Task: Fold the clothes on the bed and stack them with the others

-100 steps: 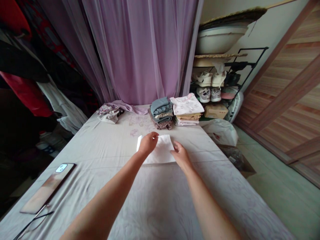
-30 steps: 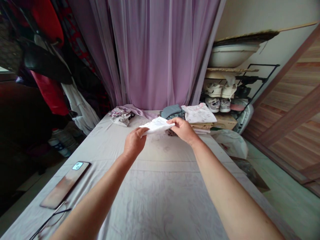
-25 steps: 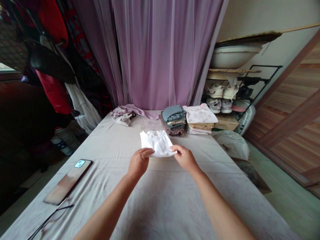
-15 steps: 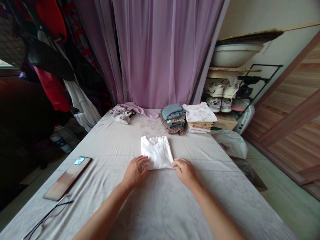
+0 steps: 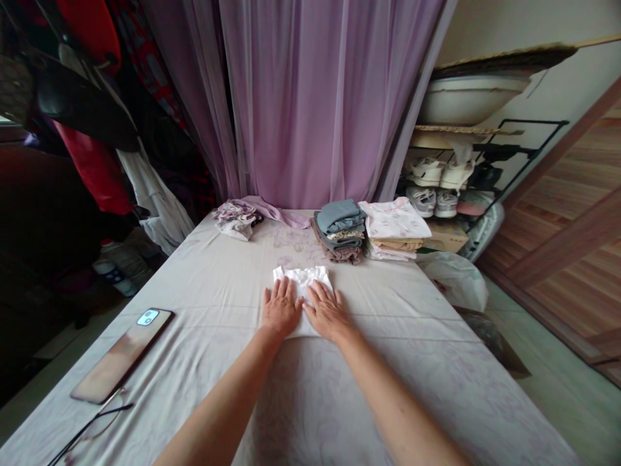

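Observation:
A folded white shirt (image 5: 301,274) lies on the patterned bed sheet (image 5: 213,285), mostly covered by my two hands. My left hand (image 5: 281,305) rests flat on its left half with the fingers pointing away from me. Beside it, my right hand (image 5: 328,310) presses flat on the right half, fingers spread. The thumbs nearly meet over the middle of the cloth. Behind the shirt stand a stack of dark folded clothes (image 5: 339,232) and, to its right, a stack of light folded clothes (image 5: 395,226).
Crumpled clothes (image 5: 237,219) lie at the far left of the bed, by a purple curtain (image 5: 295,103). A phone (image 5: 121,356) and eyeglasses (image 5: 97,421) rest near the left edge. Right of the bed, a rack holds shoes (image 5: 439,175) and a white basin (image 5: 473,98).
Both hands have moved from the shirt's near corners inward onto its top and now lie flat. My right hand has let go of the near right corner. The view has shifted slightly.

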